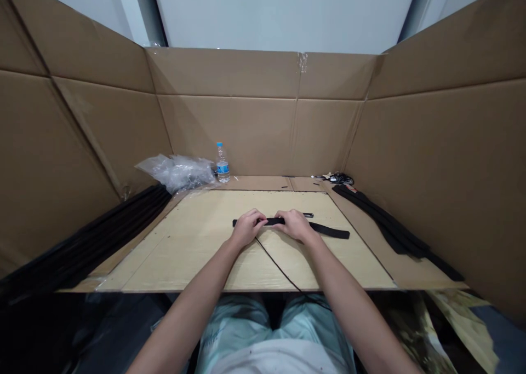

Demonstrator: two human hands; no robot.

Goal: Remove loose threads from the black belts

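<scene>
A black fabric strap (330,231) lies across the pale board (197,259), running under both hands. My left hand (249,226) pinches it near its left end, a short piece of which sticks out past the fingers. A little to the right, my right hand (292,224) grips the same strap, and the rest of it trails away to the right. Between the hands a short stretch of strap shows. A thin black cord (279,267) runs from below my left hand to the board's front edge. Beyond my right hand lies a small dark metal-looking piece (309,215), partly hidden.
Cardboard walls (230,127) enclose the table on three sides. At the back left stand a clear plastic bag (181,171) and a water bottle (222,166). Black strips lie piled at the left (102,237) and right (382,220). A tangle of dark cords (342,178) sits back right.
</scene>
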